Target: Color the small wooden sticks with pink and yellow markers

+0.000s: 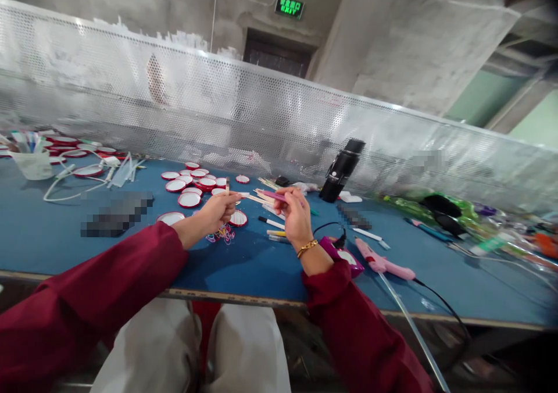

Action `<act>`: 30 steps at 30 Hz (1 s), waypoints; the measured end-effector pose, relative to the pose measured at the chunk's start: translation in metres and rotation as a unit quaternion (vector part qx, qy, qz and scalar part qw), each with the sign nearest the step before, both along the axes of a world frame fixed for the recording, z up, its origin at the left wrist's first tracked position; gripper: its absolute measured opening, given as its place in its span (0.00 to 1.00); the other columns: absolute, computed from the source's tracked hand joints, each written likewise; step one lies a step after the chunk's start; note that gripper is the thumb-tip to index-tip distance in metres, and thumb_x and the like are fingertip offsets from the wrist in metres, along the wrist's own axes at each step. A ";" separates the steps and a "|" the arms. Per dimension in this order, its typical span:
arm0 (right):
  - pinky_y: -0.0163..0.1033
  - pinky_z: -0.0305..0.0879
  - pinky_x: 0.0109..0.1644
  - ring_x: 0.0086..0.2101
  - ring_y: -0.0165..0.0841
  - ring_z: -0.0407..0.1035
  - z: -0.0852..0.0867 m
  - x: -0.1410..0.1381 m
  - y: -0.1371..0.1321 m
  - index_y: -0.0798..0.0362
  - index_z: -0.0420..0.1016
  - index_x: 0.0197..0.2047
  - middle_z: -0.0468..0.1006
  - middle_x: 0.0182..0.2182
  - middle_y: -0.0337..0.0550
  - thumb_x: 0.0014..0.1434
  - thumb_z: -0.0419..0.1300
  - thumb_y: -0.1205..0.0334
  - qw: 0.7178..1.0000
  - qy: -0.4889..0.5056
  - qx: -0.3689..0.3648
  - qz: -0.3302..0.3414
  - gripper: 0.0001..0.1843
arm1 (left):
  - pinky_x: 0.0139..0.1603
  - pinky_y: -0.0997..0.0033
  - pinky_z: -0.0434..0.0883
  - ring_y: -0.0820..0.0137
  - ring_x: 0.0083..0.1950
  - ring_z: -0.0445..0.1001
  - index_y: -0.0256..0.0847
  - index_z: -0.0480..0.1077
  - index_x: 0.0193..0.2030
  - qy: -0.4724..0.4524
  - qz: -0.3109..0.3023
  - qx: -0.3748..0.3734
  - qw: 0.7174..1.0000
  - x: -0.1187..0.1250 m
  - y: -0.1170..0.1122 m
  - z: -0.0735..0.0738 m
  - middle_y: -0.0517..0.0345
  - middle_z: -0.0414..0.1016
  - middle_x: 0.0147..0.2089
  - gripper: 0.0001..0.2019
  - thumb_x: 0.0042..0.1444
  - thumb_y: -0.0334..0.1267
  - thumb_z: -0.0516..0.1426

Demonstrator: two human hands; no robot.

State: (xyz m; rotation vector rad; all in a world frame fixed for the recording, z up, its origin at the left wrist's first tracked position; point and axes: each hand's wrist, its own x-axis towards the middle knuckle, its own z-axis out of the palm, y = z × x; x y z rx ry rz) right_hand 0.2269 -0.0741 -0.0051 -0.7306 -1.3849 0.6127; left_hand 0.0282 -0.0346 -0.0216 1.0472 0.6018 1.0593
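My left hand (220, 208) is closed in a pinch on a thin wooden stick (246, 196) that it holds above the blue table (52, 230). My right hand (296, 213) is closed around a pink pen (274, 195) whose tip points left toward the stick. Both sleeves are dark red, and a gold bracelet (307, 247) sits on my right wrist. Several red-rimmed white lids (189, 199) lie just beyond my left hand. Small pink loops (223, 234) lie under it.
A pink glue gun (383, 263) with a black cord lies right of my right arm. A black flask (340, 170) stands behind. Pens and sticks (271, 223) lie between. A white cup (34, 161) stands far left. A perforated metal screen (261, 114) backs the table.
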 end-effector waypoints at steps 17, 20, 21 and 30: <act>0.39 0.69 0.33 0.24 0.30 0.71 0.001 0.003 0.000 0.53 0.71 0.30 0.78 0.25 0.40 0.57 0.61 0.53 0.995 -0.071 -0.057 0.041 0.12 | 0.19 0.75 0.41 0.82 0.18 0.46 0.35 0.69 0.33 0.112 0.032 0.165 0.979 0.005 -0.009 0.001 0.69 0.50 0.18 0.13 0.51 0.45 0.61; 0.42 0.72 0.38 0.27 0.32 0.74 0.007 0.014 0.001 0.54 0.76 0.34 0.80 0.27 0.42 0.53 0.65 0.51 0.989 -0.099 -0.090 0.060 0.14 | 0.20 0.74 0.43 0.80 0.19 0.47 0.35 0.72 0.36 0.144 0.038 0.214 0.965 0.005 -0.007 0.001 0.68 0.50 0.19 0.15 0.54 0.48 0.59; 0.42 0.73 0.40 0.28 0.33 0.75 0.009 0.017 0.002 0.54 0.77 0.35 0.81 0.27 0.42 0.52 0.66 0.51 0.988 -0.105 -0.097 0.064 0.15 | 0.21 0.74 0.44 0.80 0.19 0.47 0.34 0.72 0.37 0.156 0.035 0.228 0.960 0.005 -0.007 0.001 0.68 0.51 0.19 0.16 0.54 0.48 0.58; 0.45 0.74 0.44 0.31 0.35 0.77 0.004 0.018 0.004 0.53 0.78 0.37 0.82 0.30 0.43 0.50 0.67 0.52 0.987 -0.106 -0.106 0.062 0.15 | 0.22 0.74 0.47 0.79 0.22 0.50 0.35 0.73 0.35 0.237 0.093 0.300 0.919 0.005 -0.007 0.001 0.65 0.57 0.22 0.16 0.55 0.48 0.56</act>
